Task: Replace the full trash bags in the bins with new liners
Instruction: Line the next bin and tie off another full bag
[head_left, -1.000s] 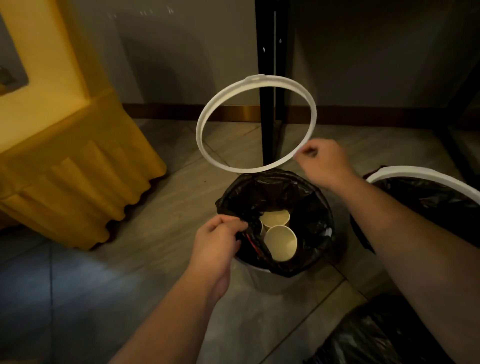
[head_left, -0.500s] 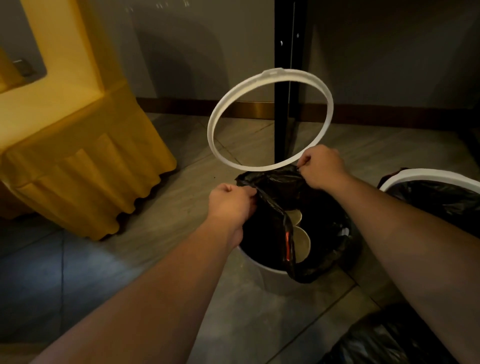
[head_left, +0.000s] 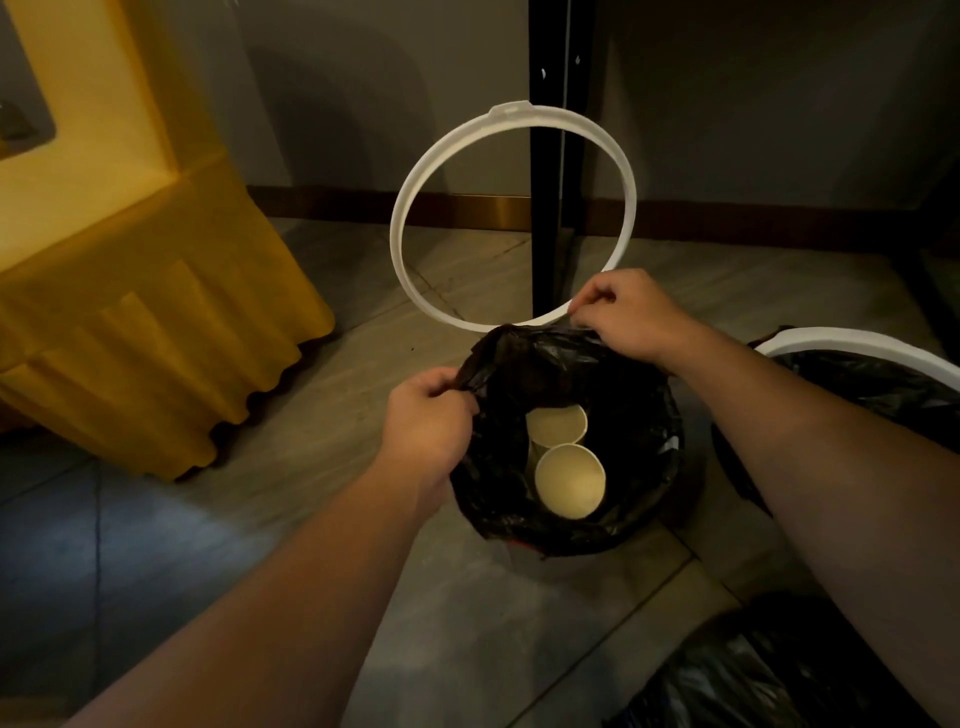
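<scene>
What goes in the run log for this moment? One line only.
left hand: grips bag edge | right hand: pinches bag edge | ring: tilted up behind bag | cups: two inside bag

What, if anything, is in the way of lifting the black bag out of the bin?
Nothing visible is. The left hand and right hand pinch the edge of the black bag, and the white ring stands tipped up behind it, not across its mouth.

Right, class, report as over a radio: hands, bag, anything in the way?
Left hand, right hand both pinching rim of black plastic bin bag. Two beige paper cups inside. White plastic ring upright behind.
</scene>
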